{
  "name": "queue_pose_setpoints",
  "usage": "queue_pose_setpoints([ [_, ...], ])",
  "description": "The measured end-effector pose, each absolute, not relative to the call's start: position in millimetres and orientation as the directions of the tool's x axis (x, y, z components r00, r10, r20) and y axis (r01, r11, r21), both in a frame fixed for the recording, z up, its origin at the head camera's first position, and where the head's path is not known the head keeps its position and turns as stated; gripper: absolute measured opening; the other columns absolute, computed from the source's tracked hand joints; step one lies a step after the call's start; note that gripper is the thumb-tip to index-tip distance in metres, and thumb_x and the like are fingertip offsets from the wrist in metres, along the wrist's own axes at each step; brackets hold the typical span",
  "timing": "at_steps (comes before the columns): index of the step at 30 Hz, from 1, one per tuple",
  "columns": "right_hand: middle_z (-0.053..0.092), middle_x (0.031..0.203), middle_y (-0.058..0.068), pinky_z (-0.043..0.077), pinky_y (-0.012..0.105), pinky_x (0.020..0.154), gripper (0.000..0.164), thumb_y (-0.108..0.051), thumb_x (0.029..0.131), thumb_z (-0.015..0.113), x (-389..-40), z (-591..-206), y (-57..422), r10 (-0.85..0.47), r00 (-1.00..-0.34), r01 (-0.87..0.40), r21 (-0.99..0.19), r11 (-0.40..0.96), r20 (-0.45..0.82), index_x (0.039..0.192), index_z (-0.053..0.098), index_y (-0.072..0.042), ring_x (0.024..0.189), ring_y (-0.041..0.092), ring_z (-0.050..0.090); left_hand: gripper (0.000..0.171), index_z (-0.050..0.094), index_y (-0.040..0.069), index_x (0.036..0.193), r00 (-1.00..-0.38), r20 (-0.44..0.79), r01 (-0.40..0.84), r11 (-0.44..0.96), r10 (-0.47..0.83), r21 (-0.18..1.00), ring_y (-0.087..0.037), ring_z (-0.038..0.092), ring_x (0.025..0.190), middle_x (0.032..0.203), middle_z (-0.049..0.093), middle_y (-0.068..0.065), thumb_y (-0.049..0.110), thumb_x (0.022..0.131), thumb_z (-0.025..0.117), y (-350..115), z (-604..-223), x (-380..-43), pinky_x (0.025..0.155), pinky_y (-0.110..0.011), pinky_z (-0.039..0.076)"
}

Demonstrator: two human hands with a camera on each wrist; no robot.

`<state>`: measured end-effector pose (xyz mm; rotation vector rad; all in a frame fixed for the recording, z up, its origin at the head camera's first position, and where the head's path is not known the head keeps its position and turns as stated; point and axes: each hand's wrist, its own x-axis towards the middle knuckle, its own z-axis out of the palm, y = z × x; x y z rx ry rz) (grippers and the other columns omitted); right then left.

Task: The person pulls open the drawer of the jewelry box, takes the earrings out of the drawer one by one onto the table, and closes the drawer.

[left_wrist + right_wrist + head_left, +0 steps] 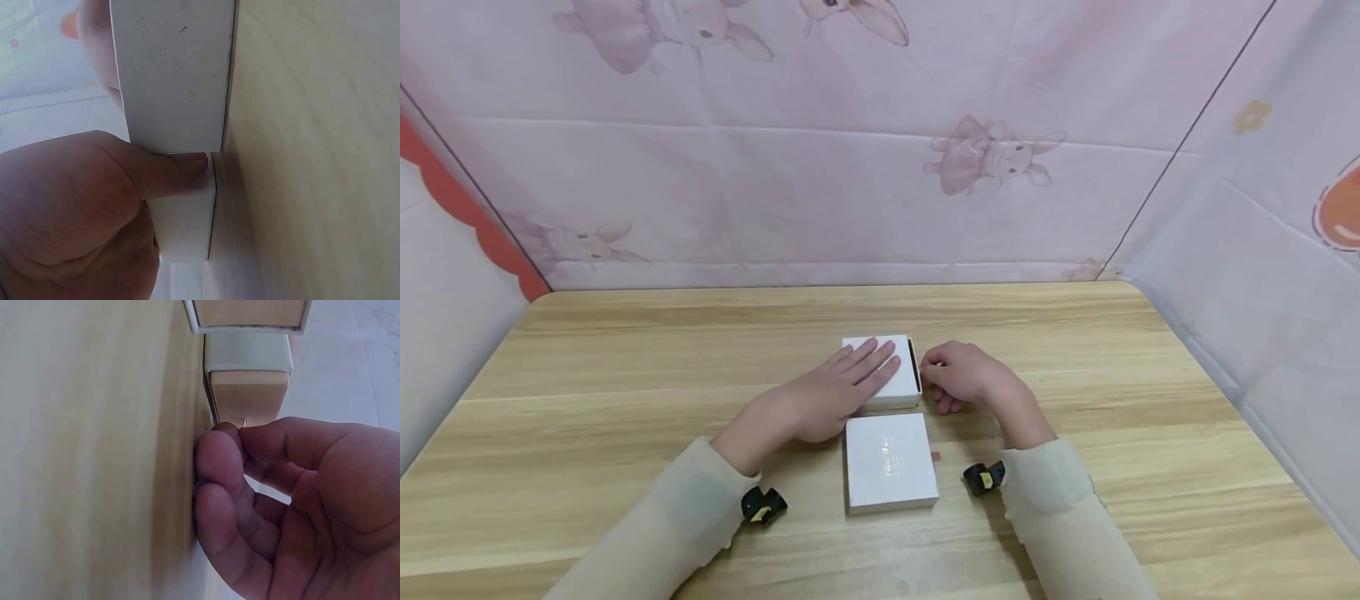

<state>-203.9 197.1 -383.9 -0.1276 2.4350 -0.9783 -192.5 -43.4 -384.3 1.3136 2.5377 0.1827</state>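
Note:
Two small white boxes lie one behind the other on the wooden table. My left hand (831, 396) rests across the top of the far box (901, 383), fingers straight, its thumb (178, 172) against the near side wall, in the slot between the boxes. At that box's right end, my right hand (962, 373) pinches a small pull tab (245, 422) with thumb and forefinger. The tab sits on a pinkish drawer (250, 390), whose end stands slightly out of the white sleeve. Its other fingers are curled beside the tabletop.
The near box (887, 467) bears gold lettering, and a pinkish ribbon tab (936, 457) sticks out from its right side. A black wrist camera (763, 506) sits by the left cuff, another camera (983, 478) by the right. A rabbit-printed cloth (820, 200) hangs behind the table.

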Motion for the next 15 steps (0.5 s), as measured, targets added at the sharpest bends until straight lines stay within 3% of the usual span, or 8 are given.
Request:
queue_pose_setpoints([
  [15, 0.064, 0.078, 0.012, 0.059, 0.032, 0.059, 0.023, -0.016, 0.103, 0.049, -204.5, -385.3, 198.2, -0.269, -0.866, 0.104, -0.677, 0.729, -0.422, 0.092, 0.068, -0.008, 0.062, 0.021, 0.067, 0.063, 0.007, 0.009, 0.161, -0.549, -0.194, 0.776, 0.582, 0.813, 0.243, -0.031, -0.002, 0.155, 0.168, -0.001, -0.012, 0.003, 0.103, 0.033, -43.2, -382.2, -191.7, 0.125, -0.049, 0.006],
])
